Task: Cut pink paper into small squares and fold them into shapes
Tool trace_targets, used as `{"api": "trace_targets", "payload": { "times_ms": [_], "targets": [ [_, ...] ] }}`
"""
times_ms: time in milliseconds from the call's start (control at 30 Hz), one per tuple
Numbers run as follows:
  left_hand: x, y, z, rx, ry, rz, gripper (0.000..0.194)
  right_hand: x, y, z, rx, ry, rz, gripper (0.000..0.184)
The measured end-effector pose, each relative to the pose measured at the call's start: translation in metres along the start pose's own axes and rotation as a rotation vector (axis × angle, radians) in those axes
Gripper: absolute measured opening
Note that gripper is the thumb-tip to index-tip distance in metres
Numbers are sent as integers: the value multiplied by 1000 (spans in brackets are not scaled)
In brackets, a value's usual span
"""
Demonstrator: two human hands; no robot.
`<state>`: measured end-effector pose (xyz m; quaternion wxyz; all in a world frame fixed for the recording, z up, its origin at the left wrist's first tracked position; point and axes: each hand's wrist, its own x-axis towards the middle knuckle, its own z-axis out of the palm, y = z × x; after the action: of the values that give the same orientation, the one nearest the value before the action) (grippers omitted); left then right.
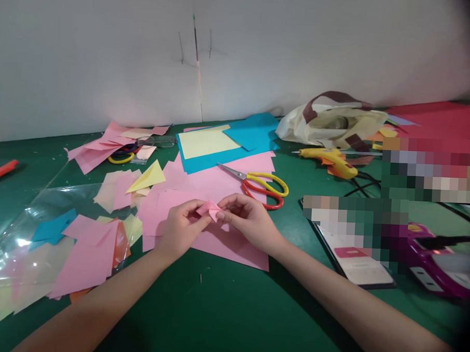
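Note:
A small folded piece of pink paper (209, 208) is pinched between both my hands above the green table (229, 310). My left hand (182, 228) grips its left side with curled fingers. My right hand (246, 218) pinches its right side with thumb and fingertips. Under the hands lie large pink sheets (219, 191). Red and yellow scissors (263, 186) rest on the pink sheets just beyond my right hand.
Blue and cream sheets (224, 142) lie behind. A yellow glue gun (331, 159) and a cloth bag (333, 123) sit at the back right. A phone (358, 262) lies to the right. Paper scraps on clear plastic (41, 240) cover the left. A white wall rises behind.

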<state>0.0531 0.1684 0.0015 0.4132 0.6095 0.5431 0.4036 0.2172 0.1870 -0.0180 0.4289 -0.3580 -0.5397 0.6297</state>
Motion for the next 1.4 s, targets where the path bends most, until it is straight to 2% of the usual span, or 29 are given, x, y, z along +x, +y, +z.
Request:
{"api": "trace_targets", "payload": {
  "times_ms": [167,367,567,667,900,1067,1233,1300,1400],
  "targets": [
    [2,-6,0,-20,-25,-16,15,0,2,-1,15,7,-46,14],
    [2,-9,-1,-73,-110,-52,20,0,3,-1,-9,45,-85,11],
    [2,-13,0,-89,-147,20,18,1,4,-2,-7,71,-87,13],
    [3,-16,0,-85,-158,37,23,-1,3,-1,-17,62,-99,12],
    [4,-18,1,-76,-130,-38,39,-1,3,-1,-248,95,-297,10],
    [4,-13,1,-160,-158,-104,45,-1,1,-3,-274,57,-221,21],
    [4,-13,0,-178,-145,-117,47,-1,2,-2,-214,49,-136,17],
    [5,-14,-1,-162,-144,-112,47,0,3,-1,-151,66,-112,15],
    [5,-15,-1,-144,-139,-111,48,1,6,-2,-84,117,-109,23]
  ]
}}
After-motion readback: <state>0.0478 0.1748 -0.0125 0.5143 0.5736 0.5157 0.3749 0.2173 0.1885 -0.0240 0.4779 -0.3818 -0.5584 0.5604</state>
